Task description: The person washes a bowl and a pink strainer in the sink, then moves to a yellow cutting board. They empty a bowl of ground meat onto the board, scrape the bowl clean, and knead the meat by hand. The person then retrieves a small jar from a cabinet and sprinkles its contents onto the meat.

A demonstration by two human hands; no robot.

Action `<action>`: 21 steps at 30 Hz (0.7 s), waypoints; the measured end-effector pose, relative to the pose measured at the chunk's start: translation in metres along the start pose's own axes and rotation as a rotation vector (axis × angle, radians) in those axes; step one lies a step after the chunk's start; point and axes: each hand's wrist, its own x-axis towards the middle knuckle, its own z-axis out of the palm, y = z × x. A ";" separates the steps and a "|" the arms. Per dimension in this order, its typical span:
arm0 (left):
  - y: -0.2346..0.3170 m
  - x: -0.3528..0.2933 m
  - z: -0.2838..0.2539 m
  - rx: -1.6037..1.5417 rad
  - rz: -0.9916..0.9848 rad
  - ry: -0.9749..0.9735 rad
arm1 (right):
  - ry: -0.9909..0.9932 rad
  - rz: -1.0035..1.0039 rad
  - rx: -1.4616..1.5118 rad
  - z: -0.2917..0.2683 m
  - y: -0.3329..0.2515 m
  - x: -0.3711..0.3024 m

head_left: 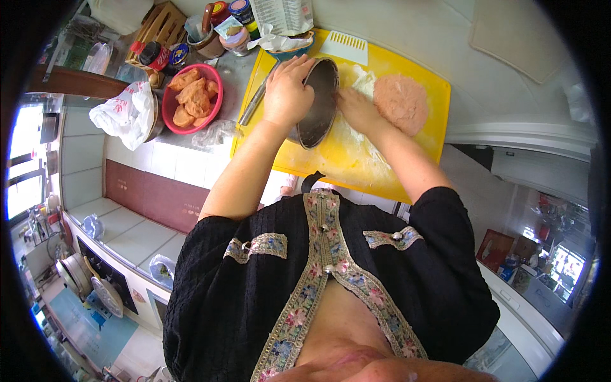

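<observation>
My left hand (pixel 289 92) grips a dark round metal bowl (pixel 321 95) by its left side, with the bowl tipped on its side and its mouth turned right. At the bowl's rim my right hand (pixel 358 111) lies low over the yellow board (pixel 305 159), fingers stretched toward the bowl, the tips partly hidden. White flour (pixel 366 83) is scattered around that hand. Just right of it rests a rounded, pinkish-orange mass of dough (pixel 401 103). A metal rolling pin (pixel 256 102) lies left of my left wrist. Beyond the bowl is a white toothed scraper (pixel 344 47).
A pink bowl (pixel 218 108) of orange chunks stands left of the board, near a crumpled clear plastic bag (pixel 216 134) and a white plastic bag (pixel 127 114). Jars, a dark bottle (pixel 153 56) and a wooden rack (pixel 159 28) crowd the back left. A wall rises behind the board.
</observation>
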 end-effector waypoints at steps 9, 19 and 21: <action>-0.007 -0.008 0.001 -0.044 0.014 0.031 | -0.029 -0.016 0.057 0.044 -0.053 -0.033; -0.018 -0.038 -0.024 -0.153 0.079 0.050 | 0.148 -0.150 -0.214 0.009 -0.041 -0.011; -0.019 -0.044 -0.027 -0.156 0.084 0.060 | 0.002 -0.086 -0.274 0.032 -0.064 -0.024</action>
